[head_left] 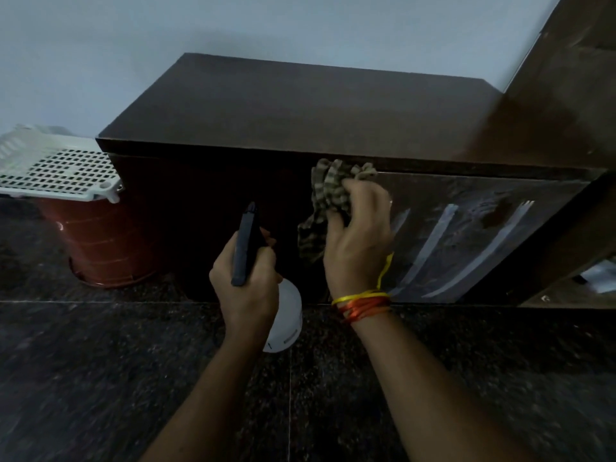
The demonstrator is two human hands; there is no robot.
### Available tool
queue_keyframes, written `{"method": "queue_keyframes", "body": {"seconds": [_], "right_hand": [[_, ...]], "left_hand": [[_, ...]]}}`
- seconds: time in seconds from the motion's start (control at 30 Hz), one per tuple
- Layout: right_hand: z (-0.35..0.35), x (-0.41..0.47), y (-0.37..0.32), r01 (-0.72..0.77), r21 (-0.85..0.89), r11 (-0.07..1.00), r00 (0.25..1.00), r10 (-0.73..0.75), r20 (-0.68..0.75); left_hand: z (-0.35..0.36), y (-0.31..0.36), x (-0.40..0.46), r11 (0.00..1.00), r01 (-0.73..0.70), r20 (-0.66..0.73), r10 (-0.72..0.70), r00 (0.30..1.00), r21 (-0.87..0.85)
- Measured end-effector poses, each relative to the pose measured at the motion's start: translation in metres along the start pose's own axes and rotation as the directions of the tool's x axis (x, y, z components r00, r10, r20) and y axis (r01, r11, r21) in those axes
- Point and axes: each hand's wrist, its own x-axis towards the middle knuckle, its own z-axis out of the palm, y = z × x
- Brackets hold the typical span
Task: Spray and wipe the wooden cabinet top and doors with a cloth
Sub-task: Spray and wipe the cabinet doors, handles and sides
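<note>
A low dark wooden cabinet point(300, 105) stands against the pale wall, its top seen from above and its doors facing me. My right hand point(358, 241) grips a bunched striped cloth point(328, 198) and presses it against the upper part of the right door point(466, 235), which shines with pale streaks. My left hand point(246, 281) holds a spray bottle point(286, 315) with a white body and a black nozzle head pointing up toward the dark left door. Red and yellow threads circle my right wrist.
A brown bucket point(100, 241) with a white perforated basket point(56, 168) on top sits left of the cabinet. Dark speckled stone floor point(100, 378) lies in front. A tall wooden panel point(566, 95) rises at the right.
</note>
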Motion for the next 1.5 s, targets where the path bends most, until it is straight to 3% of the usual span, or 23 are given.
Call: {"method": "queue_keyframes", "body": {"seconds": [0.13, 0.23, 0.53, 0.77, 1.03, 1.27, 1.37, 1.5], "right_hand": [[0.008, -0.008, -0.004, 0.116, -0.156, 0.981, 0.988, -0.098, 0.118], [0.003, -0.009, 0.001, 0.185, -0.165, 0.969, 0.972, -0.155, 0.177], [-0.023, 0.007, 0.005, 0.094, -0.032, 0.995, 0.994, -0.092, 0.066], [-0.006, 0.023, -0.011, 0.404, -0.16, 0.901, 0.903, -0.366, 0.223], [-0.048, 0.032, 0.031, 0.168, -0.26, 0.951, 0.985, -0.153, 0.079], [-0.036, 0.033, 0.021, 0.336, -0.219, 0.916, 0.936, -0.3, 0.182], [-0.046, 0.033, 0.035, 0.21, -0.213, 0.954, 0.977, -0.196, 0.085], [-0.05, 0.033, 0.041, 0.094, -0.16, 0.983, 0.994, -0.083, 0.075]], "left_hand": [[0.0, 0.003, -0.004, 0.999, -0.011, 0.032, 0.01, 0.999, 0.048], [0.001, 0.002, -0.007, 0.999, -0.003, 0.025, 0.001, 1.0, 0.053], [0.011, 0.035, -0.013, 1.0, 0.029, -0.025, -0.029, 0.999, -0.002], [0.02, 0.026, -0.021, 0.998, 0.011, -0.063, -0.007, 0.998, 0.064], [0.04, 0.042, -0.028, 0.999, 0.021, -0.048, -0.022, 0.999, -0.03], [0.044, 0.03, -0.032, 0.999, -0.032, 0.006, 0.032, 0.999, 0.012], [0.04, 0.026, -0.034, 1.0, -0.026, 0.032, 0.026, 0.999, 0.004], [0.041, 0.024, -0.034, 1.0, 0.002, 0.021, -0.002, 1.0, -0.003]]}}
